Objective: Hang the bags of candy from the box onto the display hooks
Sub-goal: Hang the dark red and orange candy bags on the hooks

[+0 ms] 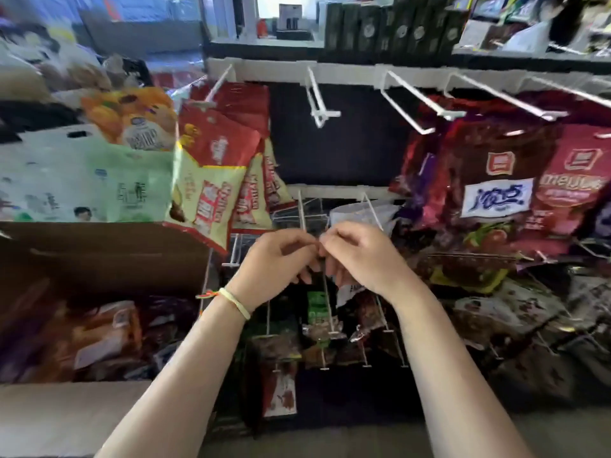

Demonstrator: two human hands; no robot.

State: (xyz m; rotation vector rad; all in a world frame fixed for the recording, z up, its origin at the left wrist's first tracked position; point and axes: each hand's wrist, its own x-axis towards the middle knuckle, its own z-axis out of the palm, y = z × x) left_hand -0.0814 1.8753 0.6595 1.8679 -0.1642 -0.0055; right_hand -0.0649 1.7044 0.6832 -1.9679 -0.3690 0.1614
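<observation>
Both hands are raised together in front of the middle row of hooks. The left hand [281, 256] and right hand [357, 252] meet fingertip to fingertip at a white wire hook [302, 213], and the fingers of each are curled inward as if something small is pinched between them. What is pinched cannot be made out; it is judged to be the hang-hole edge of a bag, with a dark and green bag [315, 305] seen hanging just below the hands. So each grip is pressed together on a small thing, most likely that bag's top.

More bags lie in the open cardboard box [109, 252] at the left, still to be hung. Red and yellow bags [211, 180] hang from an upper hook at the left, and dark red bags [496, 193] from hooks at the right. The upper middle hook [319, 104] is bare.

Several risks are judged from here. The hole may be missed by the hook tip, since it is hidden under the fingers, and the bag may be dropped onto the lower rows. The thin top seal may be torn if it is forced over the wire. Neighbouring bags on the crowded lower hooks [330, 335] may be knocked off by the forearms.
</observation>
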